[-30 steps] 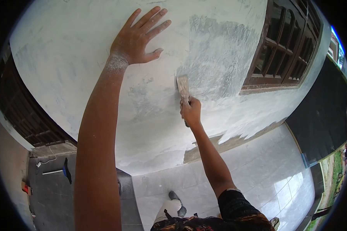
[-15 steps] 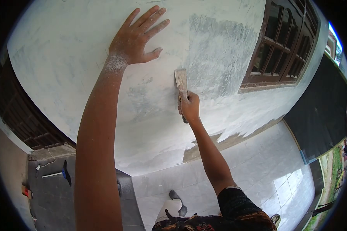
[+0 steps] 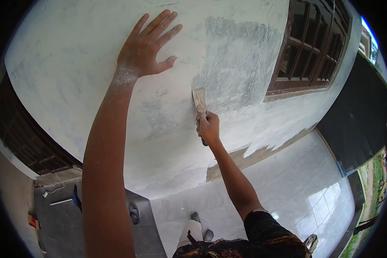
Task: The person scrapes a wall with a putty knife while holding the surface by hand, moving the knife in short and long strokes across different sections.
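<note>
My left hand [image 3: 146, 45] lies against the white-coated wall [image 3: 94, 69] with its fingers spread, and pale dust covers the wrist. Lower and to the right, my right hand [image 3: 209, 127] is wrapped round the handle of a putty knife [image 3: 200, 99]. The knife's broad blade points up and rests at the wall, just below the lower left corner of a grey, rough-textured patch [image 3: 241, 60]. Thinner greyish smears show on the wall to the left of the knife.
A brown wooden window [image 3: 309, 47] is set in the wall at right. Bare grey-brown wall [image 3: 228, 165] runs along the bottom edge above the light tiled floor [image 3: 271, 193]. At lower left, a squeegee-like tool [image 3: 75, 198] and a white cable lie on dark tiles. A black sheet [image 3: 352, 116] hangs at far right.
My right hand and the putty knife have moved slightly down the wall. My left hand stays spread at the same place, while the whole view has shifted a little.
</note>
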A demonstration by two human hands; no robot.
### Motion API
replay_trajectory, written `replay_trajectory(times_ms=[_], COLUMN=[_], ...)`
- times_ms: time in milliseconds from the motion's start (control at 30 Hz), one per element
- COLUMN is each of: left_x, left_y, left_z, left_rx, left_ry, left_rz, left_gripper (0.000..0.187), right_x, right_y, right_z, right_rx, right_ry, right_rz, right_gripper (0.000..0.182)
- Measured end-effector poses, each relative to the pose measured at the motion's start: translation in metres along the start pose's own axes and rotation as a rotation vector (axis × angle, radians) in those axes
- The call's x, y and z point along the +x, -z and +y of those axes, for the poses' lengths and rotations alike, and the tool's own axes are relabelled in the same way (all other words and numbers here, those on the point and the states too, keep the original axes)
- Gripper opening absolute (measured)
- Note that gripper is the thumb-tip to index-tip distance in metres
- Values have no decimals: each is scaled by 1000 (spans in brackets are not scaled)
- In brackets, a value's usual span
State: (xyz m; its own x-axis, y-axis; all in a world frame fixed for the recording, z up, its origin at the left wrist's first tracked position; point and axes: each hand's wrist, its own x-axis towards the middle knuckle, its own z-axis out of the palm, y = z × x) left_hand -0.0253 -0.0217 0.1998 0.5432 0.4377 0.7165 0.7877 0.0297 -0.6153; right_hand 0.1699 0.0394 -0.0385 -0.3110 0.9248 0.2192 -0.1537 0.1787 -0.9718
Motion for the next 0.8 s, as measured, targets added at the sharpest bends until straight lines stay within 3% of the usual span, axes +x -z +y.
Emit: replay_trajectory(times_ms=[267, 367, 500, 800], left_x=[-13, -28, -37, -48], left_y=[1, -3, -8, -17], left_z=[11, 29, 43, 57], left_rx=[-10, -39, -34, -55], left_ry=[1, 154, 216, 291], left_rz=[-12, -45, -51, -51], left_gripper=[80, 76, 78, 82], right_x=[9, 9, 27, 10], right_y=[-9, -13, -18, -19], right_z=[-2, 4, -5, -18], right_rx=[5, -13, -20, -67], right_ry=[181, 193, 259, 165], right_rz=[59, 75, 99, 191], right_gripper=[50, 51, 52, 57])
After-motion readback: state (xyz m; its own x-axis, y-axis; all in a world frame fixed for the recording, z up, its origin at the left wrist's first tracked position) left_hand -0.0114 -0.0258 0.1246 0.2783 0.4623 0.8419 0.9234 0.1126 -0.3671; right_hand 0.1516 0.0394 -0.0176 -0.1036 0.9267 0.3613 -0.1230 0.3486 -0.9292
